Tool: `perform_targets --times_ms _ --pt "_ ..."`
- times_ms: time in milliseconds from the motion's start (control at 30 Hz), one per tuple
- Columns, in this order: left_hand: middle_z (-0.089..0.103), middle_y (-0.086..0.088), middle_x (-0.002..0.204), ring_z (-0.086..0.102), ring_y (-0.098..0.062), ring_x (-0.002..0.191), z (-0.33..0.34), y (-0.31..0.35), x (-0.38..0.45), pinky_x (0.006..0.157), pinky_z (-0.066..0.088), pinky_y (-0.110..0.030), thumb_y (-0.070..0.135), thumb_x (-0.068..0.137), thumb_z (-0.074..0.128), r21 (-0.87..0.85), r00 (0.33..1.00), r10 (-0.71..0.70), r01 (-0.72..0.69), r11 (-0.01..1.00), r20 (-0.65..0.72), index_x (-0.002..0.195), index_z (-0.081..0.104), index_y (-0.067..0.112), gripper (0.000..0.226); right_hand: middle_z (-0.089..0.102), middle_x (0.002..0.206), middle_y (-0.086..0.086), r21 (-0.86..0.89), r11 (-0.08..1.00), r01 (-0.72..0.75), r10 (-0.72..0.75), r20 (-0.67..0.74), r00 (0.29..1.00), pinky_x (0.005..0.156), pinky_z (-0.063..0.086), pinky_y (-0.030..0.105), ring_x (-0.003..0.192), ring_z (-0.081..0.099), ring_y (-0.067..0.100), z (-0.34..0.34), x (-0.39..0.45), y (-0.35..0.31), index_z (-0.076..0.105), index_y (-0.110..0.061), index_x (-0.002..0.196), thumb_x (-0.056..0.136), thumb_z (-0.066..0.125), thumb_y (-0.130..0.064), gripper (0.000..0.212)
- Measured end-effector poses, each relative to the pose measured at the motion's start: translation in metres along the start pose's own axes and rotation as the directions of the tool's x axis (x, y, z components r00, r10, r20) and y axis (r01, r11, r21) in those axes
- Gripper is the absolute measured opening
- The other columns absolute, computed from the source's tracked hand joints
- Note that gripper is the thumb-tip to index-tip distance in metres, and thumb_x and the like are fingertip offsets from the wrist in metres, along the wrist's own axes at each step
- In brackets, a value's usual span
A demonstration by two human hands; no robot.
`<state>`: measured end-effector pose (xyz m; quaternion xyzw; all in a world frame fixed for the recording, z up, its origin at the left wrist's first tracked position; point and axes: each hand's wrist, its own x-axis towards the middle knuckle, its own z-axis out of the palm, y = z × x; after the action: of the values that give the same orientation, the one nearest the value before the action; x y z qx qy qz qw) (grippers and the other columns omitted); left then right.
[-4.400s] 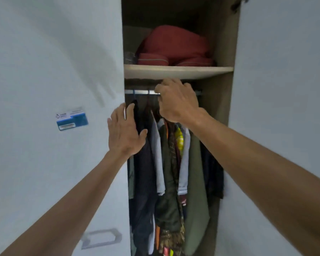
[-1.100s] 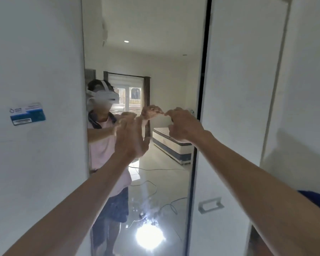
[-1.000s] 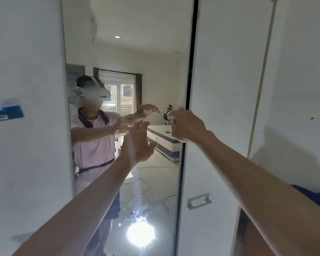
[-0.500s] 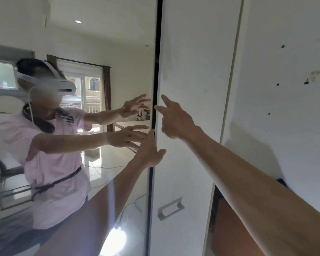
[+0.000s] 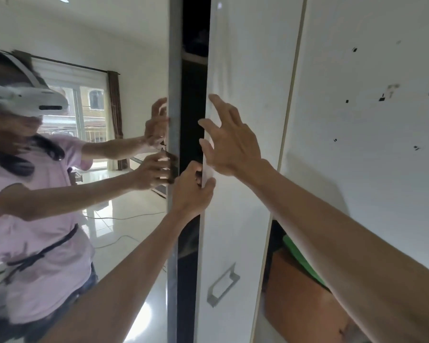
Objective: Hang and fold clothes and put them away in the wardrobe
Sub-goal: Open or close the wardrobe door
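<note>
A tall white wardrobe door [image 5: 238, 219] with a metal recessed handle [image 5: 222, 285] stands slightly ajar, with a dark gap [image 5: 192, 115] to its left. My left hand [image 5: 192, 191] grips the door's left edge, fingers curled round it into the gap. My right hand [image 5: 229, 139] lies spread against the door face just above, fingers straight. Left of the gap is a mirrored door [image 5: 84, 169] that reflects a person in a pink shirt. A shelf edge shows dimly high in the gap; the clothes inside are hidden.
Another white door panel [image 5: 369, 144] fills the right side. Below it an orange-brown surface [image 5: 297, 300] and a green cloth [image 5: 300, 261] show. The mirror reflects a tiled floor with cables, a window and curtains.
The gap between mirror door and white door has widened. My left hand went from flat near the edge to gripping the white door's edge. My right hand spread out on the door face.
</note>
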<state>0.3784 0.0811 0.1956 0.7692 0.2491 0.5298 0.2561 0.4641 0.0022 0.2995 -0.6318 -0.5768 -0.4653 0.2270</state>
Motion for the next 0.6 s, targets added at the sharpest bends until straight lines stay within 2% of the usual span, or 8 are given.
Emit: perform_targets --times_ms 100,200,267,367,433,500,567,600 --pt "0.069 0.007 0.079 0.067 -0.011 0.071 0.01 0.022 -0.019 0.067 0.054 -0.027 0.022 0.083 0.077 -0.088 0.996 0.085 -0.081 0.993 0.038 0.097 0.06 0.015 0.023 0.036 0.158 0.011 -0.038 0.999 -0.021 0.017 -0.084 0.996 0.08 0.057 0.04 0.139 0.04 0.032 -0.017 -0.013 0.018 0.067 -0.018 0.117 0.087 0.065 -0.041 0.038" --pt "0.072 0.006 0.089 0.07 -0.012 0.078 0.022 0.041 -0.036 0.072 0.059 -0.028 0.028 0.081 0.082 -0.174 0.979 0.158 -0.134 0.975 0.13 0.102 0.061 0.017 0.032 0.036 0.158 0.01 -0.065 0.997 -0.051 0.043 -0.124 0.991 0.084 0.054 0.036 0.141 0.039 0.032 -0.039 -0.028 0.038 0.068 -0.017 0.117 0.085 0.065 -0.037 0.038" --pt "0.073 0.004 0.094 0.071 -0.012 0.082 0.034 0.054 -0.047 0.074 0.061 -0.03 0.029 0.079 0.084 -0.244 0.962 0.182 -0.131 0.961 0.202 0.108 0.062 0.016 0.039 0.035 0.16 0.009 -0.081 0.995 -0.059 0.047 -0.137 0.989 0.087 0.055 0.034 0.144 0.036 0.031 -0.053 -0.042 0.053 0.068 -0.015 0.119 0.085 0.065 -0.031 0.037" --pt "0.07 0.005 0.095 0.068 -0.005 0.084 0.059 0.076 -0.064 0.074 0.06 -0.024 0.029 0.074 0.088 -0.318 0.949 0.157 -0.066 0.946 0.272 0.117 0.061 0.017 0.052 0.033 0.16 0.01 -0.082 0.994 -0.073 0.059 -0.166 0.984 0.094 0.054 0.036 0.147 0.033 0.033 -0.075 -0.064 0.079 0.067 -0.012 0.126 0.088 0.065 -0.021 0.04" --pt "0.068 0.009 0.107 0.065 -0.001 0.094 0.08 0.092 -0.074 0.083 0.055 -0.021 0.034 0.072 0.089 -0.326 0.927 0.157 -0.04 0.944 0.341 0.126 0.057 0.021 0.064 0.034 0.16 0.012 -0.093 0.991 -0.093 0.074 -0.186 0.98 0.091 0.054 0.031 0.147 0.034 0.033 -0.09 -0.08 0.097 0.063 -0.01 0.133 0.09 0.066 -0.017 0.043" --pt "0.056 0.01 0.136 0.054 -0.001 0.118 0.1 0.107 -0.081 0.1 0.047 -0.025 0.046 0.068 0.089 -0.258 0.89 0.161 -0.05 0.965 0.427 0.144 0.042 0.031 0.091 0.03 0.161 0.013 -0.113 0.988 -0.109 0.086 -0.188 0.978 0.085 0.05 0.023 0.148 0.032 0.033 -0.102 -0.095 0.112 0.056 -0.01 0.14 0.093 0.063 -0.015 0.048" --pt "0.028 0.011 0.159 0.033 -0.003 0.139 0.125 0.124 -0.088 0.113 0.033 -0.03 0.051 0.067 0.088 -0.246 0.848 0.19 -0.073 0.966 0.495 0.155 0.018 0.035 0.115 0.021 0.164 0.014 -0.124 0.983 -0.132 0.114 -0.142 0.983 0.08 0.047 0.02 0.15 0.025 0.033 -0.114 -0.112 0.132 0.045 -0.01 0.147 0.094 0.058 -0.011 0.055" --pt "0.016 0.014 0.163 0.022 -0.003 0.144 0.136 0.131 -0.089 0.117 0.025 -0.033 0.052 0.067 0.088 -0.241 0.835 0.219 -0.107 0.965 0.505 0.157 0.008 0.036 0.122 0.015 0.166 0.014 -0.137 0.979 -0.149 0.134 -0.113 0.984 0.078 0.051 0.022 0.152 0.021 0.032 -0.119 -0.119 0.141 0.04 -0.009 0.149 0.093 0.058 -0.008 0.059"
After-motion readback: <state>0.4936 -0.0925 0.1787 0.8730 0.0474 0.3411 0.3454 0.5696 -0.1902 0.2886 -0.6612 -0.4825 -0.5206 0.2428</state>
